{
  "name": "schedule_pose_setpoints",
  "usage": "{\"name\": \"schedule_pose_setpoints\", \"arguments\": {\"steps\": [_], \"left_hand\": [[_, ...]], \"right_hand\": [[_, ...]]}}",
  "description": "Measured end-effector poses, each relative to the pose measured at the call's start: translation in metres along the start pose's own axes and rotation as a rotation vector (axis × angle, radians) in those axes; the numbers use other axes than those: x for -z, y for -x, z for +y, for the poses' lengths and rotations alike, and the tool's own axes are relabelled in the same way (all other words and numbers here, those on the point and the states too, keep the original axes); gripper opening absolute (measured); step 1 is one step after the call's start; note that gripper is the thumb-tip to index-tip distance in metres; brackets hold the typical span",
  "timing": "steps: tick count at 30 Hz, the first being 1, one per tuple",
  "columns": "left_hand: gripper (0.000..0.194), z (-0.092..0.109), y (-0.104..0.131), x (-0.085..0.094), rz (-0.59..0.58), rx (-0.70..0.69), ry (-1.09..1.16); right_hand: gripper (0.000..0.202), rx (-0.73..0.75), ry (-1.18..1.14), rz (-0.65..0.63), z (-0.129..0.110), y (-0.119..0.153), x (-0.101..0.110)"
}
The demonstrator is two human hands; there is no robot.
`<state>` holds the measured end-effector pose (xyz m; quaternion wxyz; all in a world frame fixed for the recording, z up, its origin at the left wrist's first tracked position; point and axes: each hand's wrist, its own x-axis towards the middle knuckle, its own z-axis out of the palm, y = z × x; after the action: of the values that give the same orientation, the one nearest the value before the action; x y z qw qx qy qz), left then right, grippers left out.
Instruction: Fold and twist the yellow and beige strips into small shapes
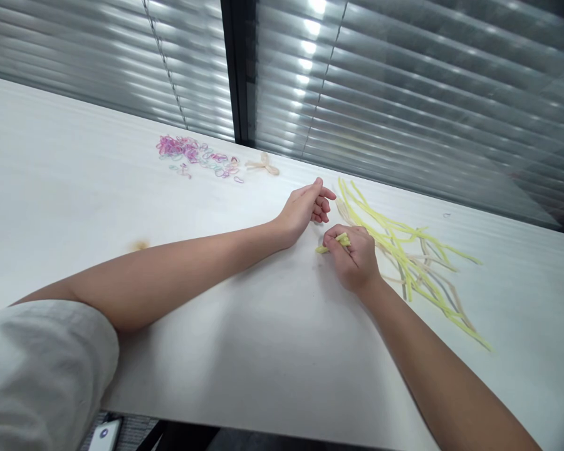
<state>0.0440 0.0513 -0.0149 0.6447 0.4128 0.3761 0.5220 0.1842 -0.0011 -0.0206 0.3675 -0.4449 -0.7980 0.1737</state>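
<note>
My right hand (356, 258) is closed in a fist around a folded yellow pipe cleaner (342, 239), whose ends poke out on both sides of the fingers. Just beyond it, my left hand (305, 210) rests its edge on the white table with the thumb up and the fingers loosely bent, holding nothing that I can see. To the right of both hands lies a loose spread of yellow pipe cleaners (407, 257), with several beige ones (460, 307) among them. A beige pipe cleaner piece bent into loops (264, 164) lies farther back, beyond my left hand.
A heap of pink, purple and pale green small rubber bands (183, 150) sits near the table's back edge. Glass with grey blinds (404, 94) behind it borders the white table (263, 351). Below the front edge, a white device (105, 435) shows at the lower left.
</note>
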Motion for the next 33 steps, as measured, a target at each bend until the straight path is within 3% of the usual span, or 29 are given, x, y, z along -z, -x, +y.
{"name": "schedule_pose_setpoints", "arguments": {"steps": [4,12,21,33], "left_hand": [[0.048,-0.0005,0.0,0.0005,-0.007,-0.011,0.0],[0.049,0.0012,0.0008,-0.0008,0.005,0.003,-0.003],[0.048,0.0009,0.0,-0.001,0.004,0.006,0.006],[0.05,0.0004,-0.0002,-0.0004,-0.004,0.008,0.0]], "right_hand": [[0.021,-0.075,-0.05,0.061,0.0023,-0.0003,-0.0004],[0.024,0.054,-0.044,-0.065,0.0007,0.0003,0.0009],[0.025,-0.046,0.041,0.075,0.0022,-0.0012,-0.0005],[0.02,-0.105,0.23,0.077,0.0025,-0.0048,-0.004]]}}
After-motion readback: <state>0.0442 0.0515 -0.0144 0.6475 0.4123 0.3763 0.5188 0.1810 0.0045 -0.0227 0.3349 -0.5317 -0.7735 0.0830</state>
